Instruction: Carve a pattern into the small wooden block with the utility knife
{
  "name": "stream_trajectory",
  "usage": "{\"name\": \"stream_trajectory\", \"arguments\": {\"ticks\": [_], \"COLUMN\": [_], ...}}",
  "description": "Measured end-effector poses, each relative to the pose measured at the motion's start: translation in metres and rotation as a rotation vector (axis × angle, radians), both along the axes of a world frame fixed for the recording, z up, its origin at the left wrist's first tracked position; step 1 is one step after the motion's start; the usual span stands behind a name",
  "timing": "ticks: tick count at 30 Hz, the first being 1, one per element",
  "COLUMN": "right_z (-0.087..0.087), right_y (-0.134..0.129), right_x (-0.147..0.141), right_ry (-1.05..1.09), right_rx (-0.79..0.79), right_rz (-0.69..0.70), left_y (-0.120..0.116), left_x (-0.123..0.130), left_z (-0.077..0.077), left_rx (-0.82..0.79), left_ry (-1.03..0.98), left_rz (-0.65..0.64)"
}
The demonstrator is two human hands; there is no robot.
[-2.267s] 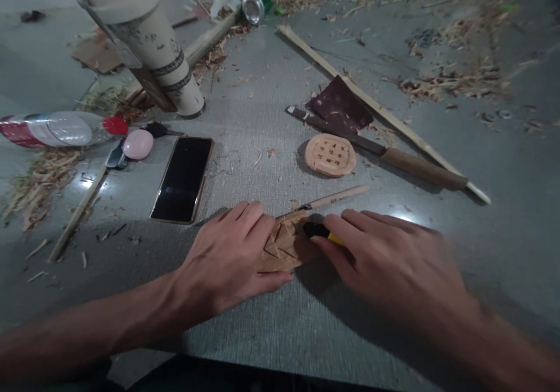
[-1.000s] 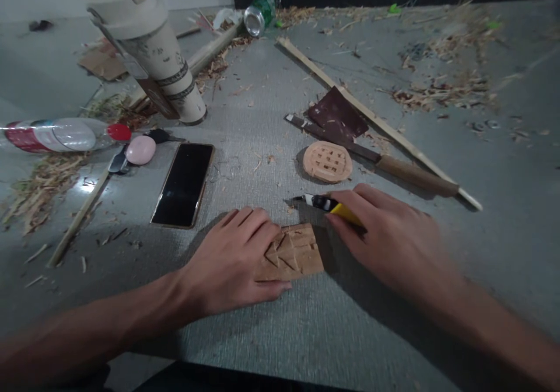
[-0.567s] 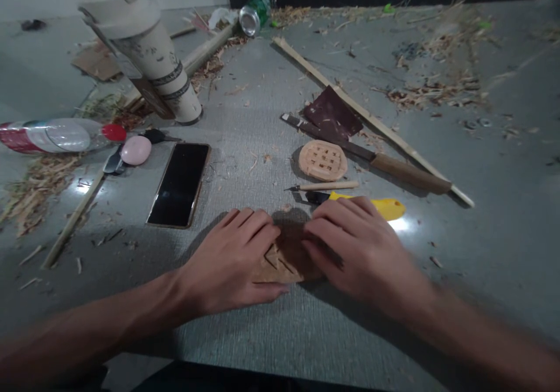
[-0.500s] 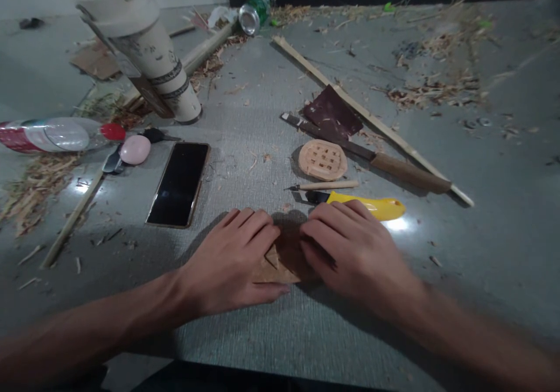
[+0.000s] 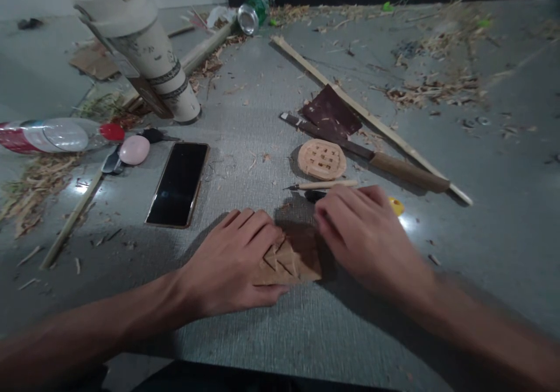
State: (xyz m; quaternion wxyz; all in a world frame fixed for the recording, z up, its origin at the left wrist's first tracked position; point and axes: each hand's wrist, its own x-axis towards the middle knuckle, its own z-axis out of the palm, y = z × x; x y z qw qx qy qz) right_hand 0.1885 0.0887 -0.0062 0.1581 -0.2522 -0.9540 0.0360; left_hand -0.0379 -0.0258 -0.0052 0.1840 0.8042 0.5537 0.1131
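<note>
My left hand (image 5: pixel 238 258) is wrapped round the left part of a small wooden block (image 5: pixel 301 258), with V-shaped grooves cut into its top. My right hand (image 5: pixel 363 231) hovers just right of the block, apart from it, with its fingers curled in. Whatever those fingers hold, if anything, is hidden. Behind the right hand lies a yellow-handled knife (image 5: pixel 396 206), mostly covered. Beyond it are a thin wooden-handled scribing tool (image 5: pixel 324 185) and an oval carved wooden piece (image 5: pixel 322 159) with a grid of small holes.
A file (image 5: pixel 394 170) with a wooden handle, dark red sandpaper (image 5: pixel 332 112) and a long wood strip (image 5: pixel 371 118) lie at right. On the left are a phone (image 5: pixel 178 185), a plastic bottle (image 5: pixel 56 135) and a tall cup (image 5: pixel 161 59). Behind lies a green can (image 5: pixel 254 11) among shavings.
My right hand has moved off the block, up and to the right, uncovering more grooves and covering more of the yellow handle. The left hand keeps its hold.
</note>
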Motion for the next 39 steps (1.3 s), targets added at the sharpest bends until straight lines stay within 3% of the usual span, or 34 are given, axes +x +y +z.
{"name": "stream_trajectory", "arguments": {"ticks": [5, 9, 27, 39], "right_z": [0.002, -0.001, -0.008, 0.005], "right_y": [0.029, 0.039, 0.042, 0.034], "right_x": [0.018, 0.020, 0.022, 0.026], "right_ry": [0.008, 0.054, -0.024, -0.006], "right_rx": [0.034, 0.001, -0.088, -0.215], "right_rz": [-0.115, -0.168, -0.082, -0.093], "left_y": [0.000, 0.000, 0.002, 0.007], "left_x": [-0.001, -0.003, -0.008, -0.017], "left_z": [0.001, 0.000, -0.003, -0.008], "left_rx": [-0.046, -0.040, -0.012, 0.006], "left_ry": [-0.029, -0.038, -0.105, -0.003], "left_rz": [0.012, 0.016, 0.046, 0.061]}}
